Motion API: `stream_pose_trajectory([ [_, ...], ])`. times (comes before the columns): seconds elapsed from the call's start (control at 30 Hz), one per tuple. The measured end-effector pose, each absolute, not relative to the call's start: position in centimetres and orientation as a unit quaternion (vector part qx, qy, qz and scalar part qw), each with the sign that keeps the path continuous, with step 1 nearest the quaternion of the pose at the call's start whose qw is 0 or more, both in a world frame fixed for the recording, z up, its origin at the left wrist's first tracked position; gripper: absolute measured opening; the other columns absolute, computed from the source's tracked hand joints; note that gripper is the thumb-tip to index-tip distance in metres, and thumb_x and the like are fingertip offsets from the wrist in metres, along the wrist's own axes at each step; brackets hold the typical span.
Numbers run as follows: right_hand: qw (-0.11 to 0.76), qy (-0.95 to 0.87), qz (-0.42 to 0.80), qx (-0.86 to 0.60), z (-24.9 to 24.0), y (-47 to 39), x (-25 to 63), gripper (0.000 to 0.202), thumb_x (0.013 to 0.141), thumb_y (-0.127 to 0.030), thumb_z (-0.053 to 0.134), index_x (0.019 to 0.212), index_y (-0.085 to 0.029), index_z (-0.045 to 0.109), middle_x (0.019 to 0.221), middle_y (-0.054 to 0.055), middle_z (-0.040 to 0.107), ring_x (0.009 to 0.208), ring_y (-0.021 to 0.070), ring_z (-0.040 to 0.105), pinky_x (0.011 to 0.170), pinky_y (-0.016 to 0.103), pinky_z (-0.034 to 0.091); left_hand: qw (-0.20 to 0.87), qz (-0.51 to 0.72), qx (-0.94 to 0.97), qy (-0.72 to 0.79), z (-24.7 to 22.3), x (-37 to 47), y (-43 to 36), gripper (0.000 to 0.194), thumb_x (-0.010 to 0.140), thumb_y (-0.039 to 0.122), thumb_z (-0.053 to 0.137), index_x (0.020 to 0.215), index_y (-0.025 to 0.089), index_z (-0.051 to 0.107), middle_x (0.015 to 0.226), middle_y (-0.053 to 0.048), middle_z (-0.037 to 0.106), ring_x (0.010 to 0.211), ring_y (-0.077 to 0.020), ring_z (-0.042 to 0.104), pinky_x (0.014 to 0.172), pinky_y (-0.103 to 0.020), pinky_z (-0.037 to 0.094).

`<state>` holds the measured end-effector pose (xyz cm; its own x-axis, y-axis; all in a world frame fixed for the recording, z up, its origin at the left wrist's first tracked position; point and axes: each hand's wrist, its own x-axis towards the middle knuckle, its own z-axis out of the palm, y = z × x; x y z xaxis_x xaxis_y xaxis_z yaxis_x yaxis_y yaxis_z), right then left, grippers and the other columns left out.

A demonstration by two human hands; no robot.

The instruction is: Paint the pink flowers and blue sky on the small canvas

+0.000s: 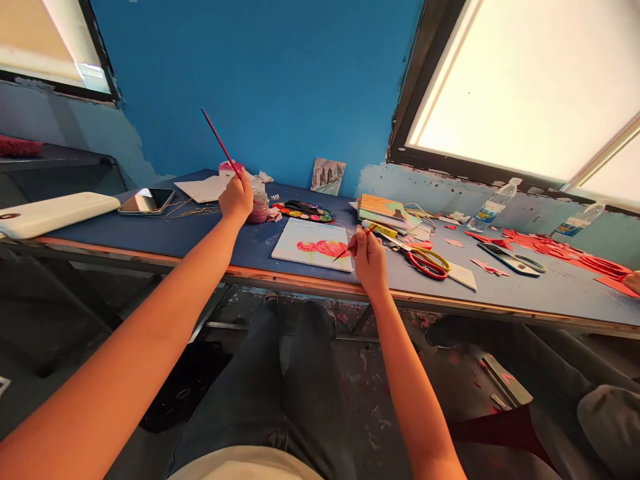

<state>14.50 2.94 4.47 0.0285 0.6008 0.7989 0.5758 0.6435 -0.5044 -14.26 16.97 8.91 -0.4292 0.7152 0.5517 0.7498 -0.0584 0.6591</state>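
Observation:
My left hand (237, 198) is closed around a long red paintbrush (219, 140), which slants up and to the left. Just right of that hand stands a jar of murky pinkish liquid (259, 208). A thin paintbrush (342, 255) is pinched in my right hand (369, 257), its point angled down to the left over a small white canvas (286, 248). Red-pink flowers (327, 248) with green stems are painted on the canvas. Whether the tip touches the surface I cannot tell. Behind the canvas lies a paint palette (307, 212) with several colours.
Right of my right hand lie scissors (429, 264), a yellow tube (380, 229) and stacked pictures (383, 208). Farther right are water bottles (494, 205), red paper scraps (560, 250) and another person's hand (634, 282). A phone (147, 201) and white device (60, 212) occupy the left.

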Motion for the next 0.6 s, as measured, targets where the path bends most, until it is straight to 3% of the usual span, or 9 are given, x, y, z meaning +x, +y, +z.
stream_pose_trajectory([
  [0.17,0.620,-0.672,0.033,-0.403,4.12,3.22,14.69,0.058,0.099,-0.069,0.028,0.073,-0.021,0.050,0.065,0.000,0.058,0.057,0.0101,0.048,0.064,0.029,0.036,0.028,-0.493,-0.531,-0.689,8.80,-14.38,17.08,0.064,0.106,0.045,0.013,0.124,0.011,0.064,0.122,-0.018,0.070,0.113,-0.0313,0.066,0.098,-0.046,0.049],
  [0.6,0.617,-0.646,-0.066,-0.445,4.47,2.96,15.24,0.063,0.099,-0.070,0.021,0.066,-0.021,0.043,0.057,-0.003,0.050,0.056,0.0103,0.044,0.070,0.032,0.032,0.017,-0.490,-0.541,-0.684,8.94,-14.42,17.04,0.062,0.106,0.041,0.012,0.117,0.012,0.065,0.127,-0.016,0.068,0.118,-0.0311,0.064,0.099,-0.049,0.047],
])
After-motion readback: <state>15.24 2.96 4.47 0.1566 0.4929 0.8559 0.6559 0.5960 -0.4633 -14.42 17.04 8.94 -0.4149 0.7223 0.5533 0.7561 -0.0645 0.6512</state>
